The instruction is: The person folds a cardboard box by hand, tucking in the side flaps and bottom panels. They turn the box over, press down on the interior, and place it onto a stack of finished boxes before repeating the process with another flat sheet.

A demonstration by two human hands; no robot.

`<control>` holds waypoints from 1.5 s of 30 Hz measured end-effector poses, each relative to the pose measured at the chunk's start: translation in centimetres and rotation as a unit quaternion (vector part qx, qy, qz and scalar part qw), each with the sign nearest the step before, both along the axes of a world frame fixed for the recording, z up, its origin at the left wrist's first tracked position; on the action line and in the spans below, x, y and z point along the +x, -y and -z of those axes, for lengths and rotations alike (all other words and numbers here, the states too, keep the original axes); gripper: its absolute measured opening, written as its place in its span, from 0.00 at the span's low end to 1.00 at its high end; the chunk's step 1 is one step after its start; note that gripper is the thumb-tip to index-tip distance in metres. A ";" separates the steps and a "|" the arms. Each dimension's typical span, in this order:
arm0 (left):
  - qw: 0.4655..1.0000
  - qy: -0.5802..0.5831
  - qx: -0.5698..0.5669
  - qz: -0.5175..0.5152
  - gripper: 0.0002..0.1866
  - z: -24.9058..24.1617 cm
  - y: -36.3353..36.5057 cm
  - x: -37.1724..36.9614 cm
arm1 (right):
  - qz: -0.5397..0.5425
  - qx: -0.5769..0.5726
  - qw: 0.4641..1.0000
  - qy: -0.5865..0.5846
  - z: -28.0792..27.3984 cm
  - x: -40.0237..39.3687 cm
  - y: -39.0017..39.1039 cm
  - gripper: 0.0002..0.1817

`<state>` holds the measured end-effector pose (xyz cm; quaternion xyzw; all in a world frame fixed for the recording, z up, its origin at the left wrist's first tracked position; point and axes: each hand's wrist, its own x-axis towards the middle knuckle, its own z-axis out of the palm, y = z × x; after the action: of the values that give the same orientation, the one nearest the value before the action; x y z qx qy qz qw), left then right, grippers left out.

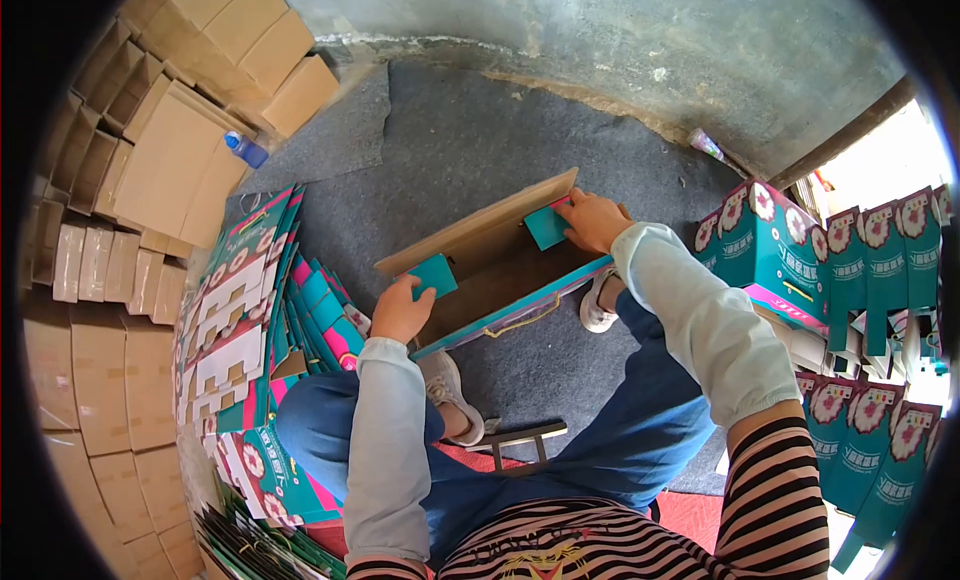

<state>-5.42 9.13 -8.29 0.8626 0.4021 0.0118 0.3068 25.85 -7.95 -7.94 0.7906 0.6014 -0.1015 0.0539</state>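
Note:
An open cardboard box (500, 321), teal outside and brown inside, is tilted between my knees, with a yellow cord handle (522, 317) on its near side. At its left end, my left hand (398, 312) grips a teal end flap (436, 276) between thumb and fingers. On the far right corner, my right hand (592, 221) is closed around the box edge by the other teal flap (545, 228). The box's tall back panel (480, 220) stands up, brown side facing me. My right fingertips are partly hidden behind the corner.
Flat printed cartons (235, 310) are piled to my left, before stacked brown boxes (105, 380). Finished-looking teal boxes (765, 240) stand in rows on the right. A blue bottle (246, 150) is near the brown stacks. Grey carpet (470, 120) reaches the wall.

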 end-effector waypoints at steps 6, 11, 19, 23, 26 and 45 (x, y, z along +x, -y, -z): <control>0.991 -0.091 0.100 -0.006 0.26 -2.7 1.0 -0.8 | -0.012 0.000 1.000 -0.008 -0.9 -0.1 -1.4 0.17; 0.996 -0.068 0.051 -0.007 0.26 -2.5 1.0 -1.4 | -0.009 0.041 0.972 -0.233 -2.4 -5.9 -5.8 0.19; 0.993 -0.096 0.054 0.042 0.23 -3.5 1.6 -1.0 | 0.332 0.075 0.600 -0.724 1.3 -15.9 -11.9 0.14; 0.993 -0.091 0.056 0.060 0.22 -3.2 1.5 -1.1 | 0.423 0.128 0.573 -0.690 2.2 -16.9 -12.2 0.14; 0.991 -0.095 0.062 0.069 0.21 -3.5 1.8 -1.4 | 0.453 0.158 0.562 -0.674 2.5 -17.6 -12.0 0.13; 0.995 -0.082 0.056 0.018 0.19 -3.6 2.1 -0.9 | 0.145 0.056 0.958 -0.241 2.9 -13.1 -10.7 0.14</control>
<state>-6.35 7.05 -4.72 0.8834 0.4093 -0.0424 0.2242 12.72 2.70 -10.83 0.8234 0.4800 -0.2618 -0.1517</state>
